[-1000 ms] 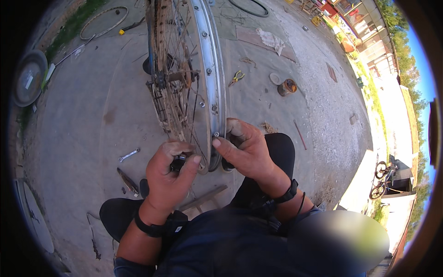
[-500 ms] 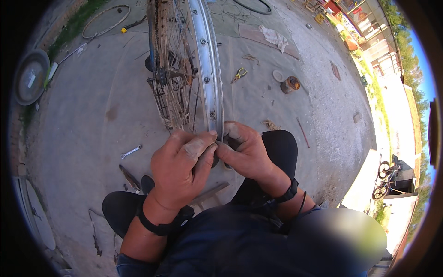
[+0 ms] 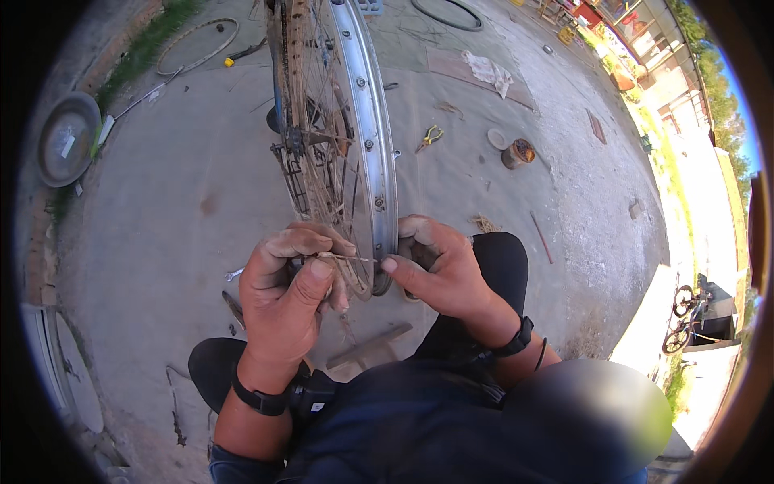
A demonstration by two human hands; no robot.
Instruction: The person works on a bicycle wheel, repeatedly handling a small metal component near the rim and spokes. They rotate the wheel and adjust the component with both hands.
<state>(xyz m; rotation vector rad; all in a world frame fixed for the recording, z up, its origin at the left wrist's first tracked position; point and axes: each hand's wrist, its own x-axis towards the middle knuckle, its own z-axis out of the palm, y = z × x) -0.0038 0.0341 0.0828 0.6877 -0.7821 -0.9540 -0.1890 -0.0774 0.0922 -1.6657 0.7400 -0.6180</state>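
Note:
A bare silver bicycle wheel rim [image 3: 367, 113] stands upright before me, with spoke nipples along its inner channel. My left hand [image 3: 294, 270] is left of the rim's near end, thumb and fingers closed on a thin pale strand [image 3: 359, 258]. Taut and nearly level, the strand runs from those fingers to the rim; whether it is fibre or wire I cannot tell. My right hand [image 3: 439, 266] grips the rim's right side, its thumb touching the channel by the strand's end. The dirty spokes and brown chain [image 3: 297, 56] are just left of the rim.
Yellow-handled pliers [image 3: 430, 138], a rusty can [image 3: 518, 153] and a fibre bundle [image 3: 482, 222] lie to the right. A grey basin [image 3: 66, 139] sits far left. Near my left hand are a wrench [image 3: 234, 274] and dark tool [image 3: 232, 308]. A tyre [image 3: 447, 12] lies at the back.
My left hand has pulled away leftward from the rim, and the strand now shows stretched between it and the rim. My right hand stays at the rim. The whole view has shifted slightly.

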